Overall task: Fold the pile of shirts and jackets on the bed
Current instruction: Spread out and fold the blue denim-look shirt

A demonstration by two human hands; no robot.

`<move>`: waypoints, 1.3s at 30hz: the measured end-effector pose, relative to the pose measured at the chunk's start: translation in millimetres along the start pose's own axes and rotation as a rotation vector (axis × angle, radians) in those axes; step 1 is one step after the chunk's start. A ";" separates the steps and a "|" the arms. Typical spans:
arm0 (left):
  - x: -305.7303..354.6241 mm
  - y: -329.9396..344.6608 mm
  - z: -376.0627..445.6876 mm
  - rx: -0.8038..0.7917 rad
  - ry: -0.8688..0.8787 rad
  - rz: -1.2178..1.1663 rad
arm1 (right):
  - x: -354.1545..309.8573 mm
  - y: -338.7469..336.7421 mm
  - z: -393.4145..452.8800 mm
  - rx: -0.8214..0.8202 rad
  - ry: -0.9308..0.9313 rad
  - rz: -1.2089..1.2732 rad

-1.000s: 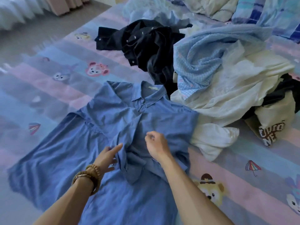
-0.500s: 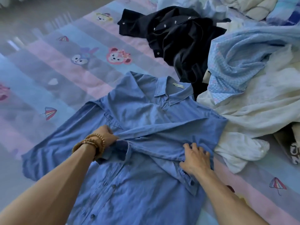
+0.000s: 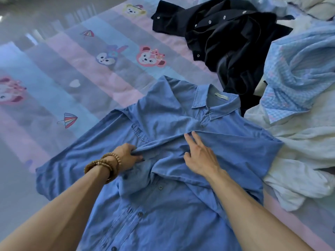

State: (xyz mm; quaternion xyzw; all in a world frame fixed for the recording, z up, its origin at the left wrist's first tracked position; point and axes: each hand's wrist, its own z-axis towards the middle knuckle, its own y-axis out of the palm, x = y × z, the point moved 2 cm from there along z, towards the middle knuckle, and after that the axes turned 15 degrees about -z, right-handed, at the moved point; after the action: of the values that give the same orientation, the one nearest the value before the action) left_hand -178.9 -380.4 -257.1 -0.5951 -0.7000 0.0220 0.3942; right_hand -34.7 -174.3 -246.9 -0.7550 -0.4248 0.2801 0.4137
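Note:
A blue button-up shirt (image 3: 163, 124) lies front up on the bed, collar pointing away from me, one sleeve folded across its chest. My left hand (image 3: 126, 156), with bead bracelets on the wrist, grips the cuff end of that folded sleeve. My right hand (image 3: 199, 156) lies flat on the sleeve, fingers straight, pressing it onto the chest. To the right sits the unfolded pile: a black jacket (image 3: 226, 42), a light blue checked shirt (image 3: 299, 73) and white garments (image 3: 299, 151).
The striped pink and blue bedspread (image 3: 81, 73) with cartoon animals and umbrellas stretches to the left of the shirt. More bedding and clothes are bunched at the top right corner (image 3: 317, 4). The bed's far edge runs along the upper left.
My right hand moved up from the shirt's right side to the middle of the chest and now lies flat. The left hand keeps its hold on the sleeve end. The view moved closer.

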 end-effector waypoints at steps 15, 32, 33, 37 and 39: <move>77.8 92.6 -9.1 0.489 0.643 0.258 | 122.8 -19.6 -25.6 0.201 0.316 0.076; 203.5 309.4 -49.7 0.166 0.782 0.415 | 275.3 -26.7 -6.2 0.112 0.259 0.244; 202.2 313.0 -51.3 0.145 0.817 0.434 | 280.5 -25.7 -4.4 0.129 0.258 0.235; 187.5 320.9 -50.0 0.008 0.783 0.528 | 293.0 -27.9 5.0 0.214 0.267 0.222; 190.6 323.9 -48.5 -0.034 0.772 0.537 | 292.6 -22.9 6.7 0.208 0.269 0.199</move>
State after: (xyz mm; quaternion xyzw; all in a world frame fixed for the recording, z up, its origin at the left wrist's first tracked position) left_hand 117.1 -145.5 -285.5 -0.7261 -0.3237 -0.1113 0.5963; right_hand 91.8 90.5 -251.5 -0.7771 -0.2576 0.2587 0.5127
